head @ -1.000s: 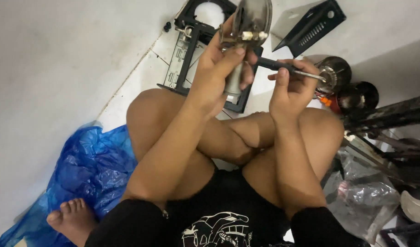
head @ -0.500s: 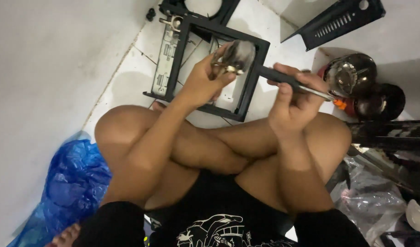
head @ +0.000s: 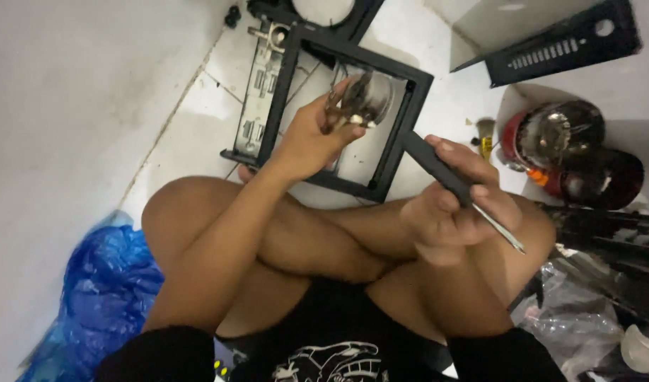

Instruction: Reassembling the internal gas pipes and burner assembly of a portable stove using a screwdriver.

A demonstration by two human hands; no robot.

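Black frame (head: 402,134), blue plastic bag (head: 101,297), black-handled screwdriver (head: 437,166), silvery metal part (head: 367,99), white floor (head: 77,92).

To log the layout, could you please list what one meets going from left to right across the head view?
Blue plastic bag → left hand holding a shiny metal part → right hand holding a screwdriver → black vented panel → dark round pots.

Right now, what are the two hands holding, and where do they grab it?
The left hand grips a shiny rounded metal part by its lower end. The right hand wraps the middle of a black-handled screwdriver, near where handle meets shaft.
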